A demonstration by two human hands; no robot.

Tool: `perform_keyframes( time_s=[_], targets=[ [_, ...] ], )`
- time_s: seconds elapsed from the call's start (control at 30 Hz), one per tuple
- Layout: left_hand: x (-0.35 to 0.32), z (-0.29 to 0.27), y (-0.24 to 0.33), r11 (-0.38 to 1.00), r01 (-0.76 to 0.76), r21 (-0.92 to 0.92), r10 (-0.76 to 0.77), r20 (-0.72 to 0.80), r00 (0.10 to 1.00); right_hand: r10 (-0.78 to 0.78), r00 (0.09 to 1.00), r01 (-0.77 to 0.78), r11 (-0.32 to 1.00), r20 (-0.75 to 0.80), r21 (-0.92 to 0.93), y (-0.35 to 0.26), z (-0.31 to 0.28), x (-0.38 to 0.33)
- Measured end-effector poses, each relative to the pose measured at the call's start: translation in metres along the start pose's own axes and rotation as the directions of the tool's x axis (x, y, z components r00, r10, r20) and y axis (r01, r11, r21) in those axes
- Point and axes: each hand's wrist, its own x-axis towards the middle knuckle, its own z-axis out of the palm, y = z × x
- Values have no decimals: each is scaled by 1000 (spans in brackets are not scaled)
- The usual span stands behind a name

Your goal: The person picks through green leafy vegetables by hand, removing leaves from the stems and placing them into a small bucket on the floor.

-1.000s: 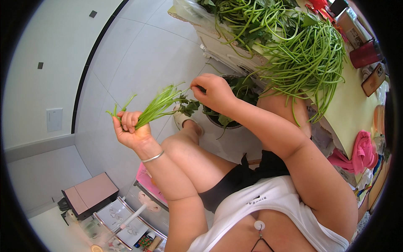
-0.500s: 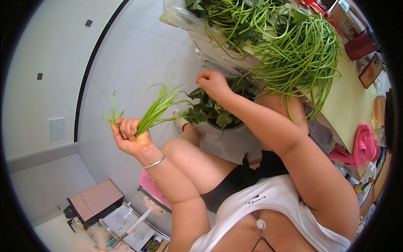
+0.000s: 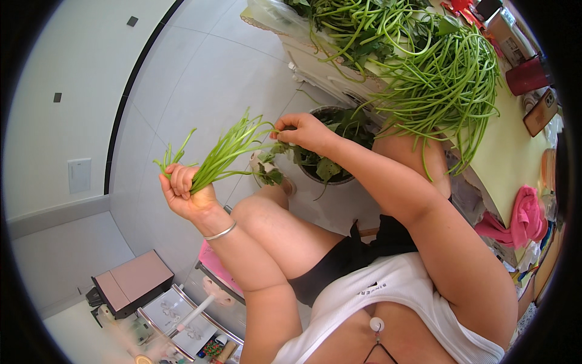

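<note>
My left hand (image 3: 189, 191), with a silver bangle at its wrist, is closed around a bunch of thin green stems (image 3: 227, 155), tips fanning up and to the right. One stem still bears drooping leaves (image 3: 267, 173). My right hand (image 3: 303, 132) is in a pinch at the tips of the bunch, apparently on the end of a green stem; the fingertips partly hide it. Below and beyond the right hand, a dark round bucket (image 3: 330, 180) holds green leaves (image 3: 327, 167). Long leafless stems (image 3: 439, 91) lie heaped on the table, some hanging over its edge.
The pale yellow-green table (image 3: 500, 167) runs along the right. On it are a dark red cup (image 3: 526, 77), a phone (image 3: 540, 113) and a pink cloth (image 3: 525, 218). More leafy stems (image 3: 376, 24) lie at the far end. A wheeled cart (image 3: 176, 321) stands at lower left.
My right hand has come down and toward the bunch, its fingertips now meeting the stem tips. The left hand keeps its hold, nearly still. The view has shifted slightly.
</note>
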Motion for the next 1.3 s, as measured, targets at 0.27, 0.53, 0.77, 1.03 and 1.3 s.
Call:
perform_keyframes(
  time_s=[0.27, 0.53, 0.77, 1.03, 1.3],
  targets=[
    [-3, 0, 12, 997, -75, 17, 76, -33, 997, 126, 975, -190, 897, 182, 399, -4, -12, 2],
    [-6, 1, 21, 987, -157, 28, 157, -31, 987, 24, 999, -11, 968, -46, 251, 0, -16, 6],
    [-9, -1, 26, 985, -152, 80, 154, -17, 988, -265, 922, 127, 896, -282, -425, 5, -3, 2],
    [-4, -2, 8, 995, -100, 12, 99, 16, 995, 538, 643, -213, 810, -545, 547, 24, -32, 20],
    [-6, 1, -5, 984, -178, -29, 178, -14, 984, -44, 995, 53, 993, 95, -102, 18, 15, -11]
  ],
)
